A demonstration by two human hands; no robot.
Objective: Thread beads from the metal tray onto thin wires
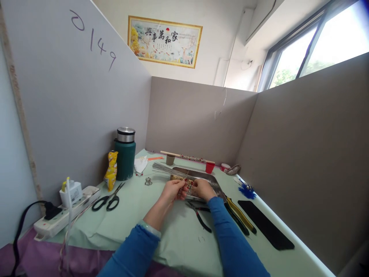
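Note:
Both hands meet over the near part of a metal tray point(215, 181). My left hand point(173, 191) has its fingers pinched on a small piece of red and gold beadwork point(188, 184). On the other side of that piece, my right hand point(203, 189) is closed, its fingertips bent against the beads. Fine detail between the fingertips is too small to make out. A bundle of thin silver wires point(165, 169) runs out to the left behind the hands. Red-and-black handled pliers point(199, 216) lie just below the hands on the green cloth.
Scissors point(108, 201), a green flask point(125, 159), a yellow packet point(111, 171) and a power strip point(86, 198) stand left. Yellow-handled pliers point(240, 215), a black strip point(265, 224) and a blue tassel point(247, 190) lie right. Behind are a brown cup point(170, 159) and red cup point(210, 167).

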